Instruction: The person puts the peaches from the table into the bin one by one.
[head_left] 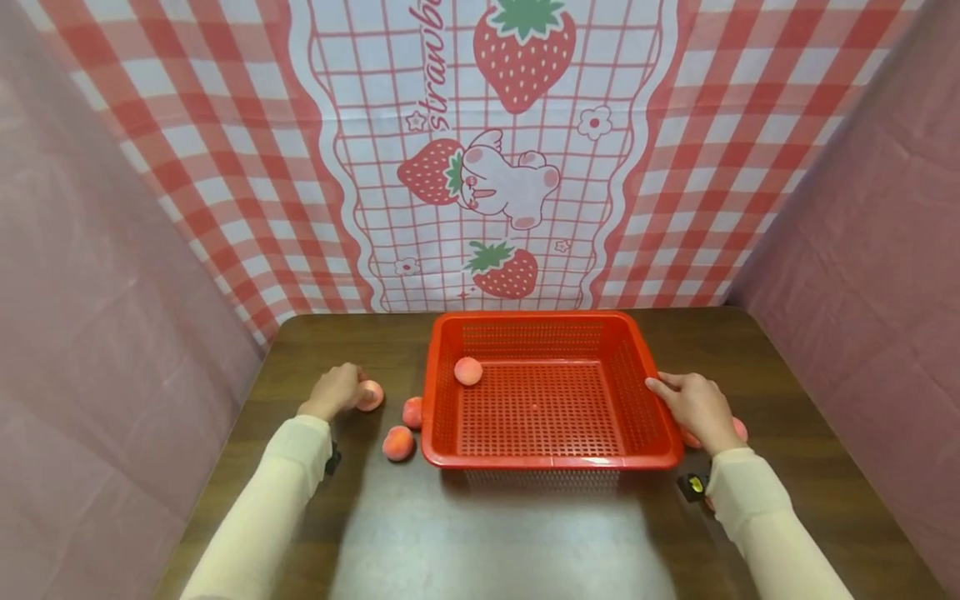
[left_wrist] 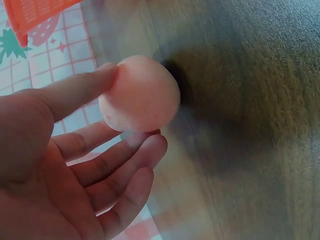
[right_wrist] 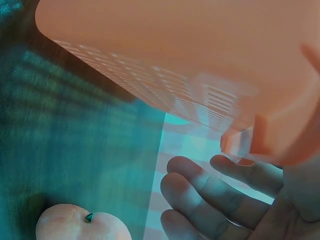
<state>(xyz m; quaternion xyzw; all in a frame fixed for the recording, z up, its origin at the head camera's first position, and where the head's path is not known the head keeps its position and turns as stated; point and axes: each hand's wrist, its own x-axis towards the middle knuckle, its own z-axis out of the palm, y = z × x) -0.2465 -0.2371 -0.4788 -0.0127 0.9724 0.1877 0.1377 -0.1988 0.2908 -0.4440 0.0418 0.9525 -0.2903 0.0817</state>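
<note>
Apparently early stage: one peach (head_left: 468,372) inside red basket (head_left: 551,462), others outside. Left hand (head_left: 336,390) pinches second peach (head_left: 371,396), thumb against fingertips; two loose peaches (head_left: 398,443) on table (head_left: 487,542) nearby. Right hand (head_left: 697,408) grips basket rim, fingers half-curled, beside partly hidden peaches (head_left: 740,429).

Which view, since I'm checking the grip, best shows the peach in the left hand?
The left wrist view: the peach is large and close, pinched by the left hand. The head view shows it small and partly covered. The right wrist view shows another peach instead.
</note>
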